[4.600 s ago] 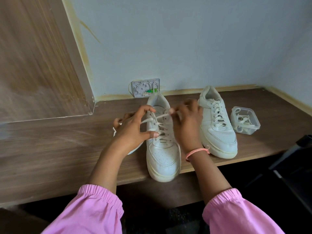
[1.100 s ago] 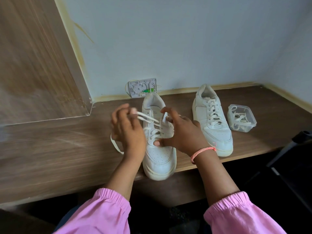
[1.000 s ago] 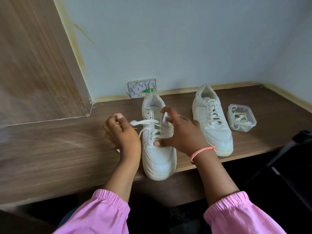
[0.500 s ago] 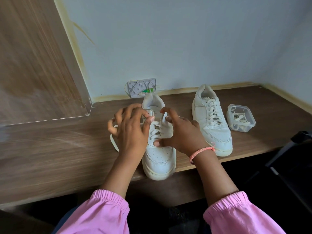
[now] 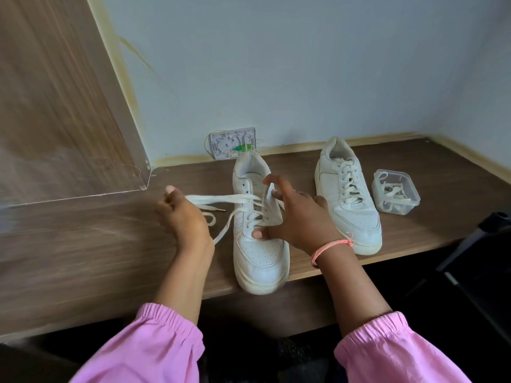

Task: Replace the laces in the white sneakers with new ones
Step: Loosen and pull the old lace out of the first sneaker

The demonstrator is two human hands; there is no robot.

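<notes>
My left hand (image 5: 184, 219) has a tight grip on the lace (image 5: 221, 199), pulling it out to the left of the near sneaker (image 5: 258, 244). My right hand (image 5: 300, 219) sits on top of that sneaker, thumb pressed on the front and fingers curled on the tongue, so its grip holds the shoe down. This sneaker stands in the middle of the table (image 5: 96, 244), with its toe poking over the near edge. The lace is soft and floppy and very light, so I think it will slide if I pinch it loosely; the best place to hold is near the hard little tip, or close to the hole it comes out of. The shoe is light too and could scoot, so I judge it needs holding down while I pull. The other sneaker (image 5: 347, 194) stands to the right, with its lace in all the way up. Just right of it is a small clear box (image 5: 395, 193) with more laces inside. There is tiny writing on the tongue, but it is too small to read.
</notes>
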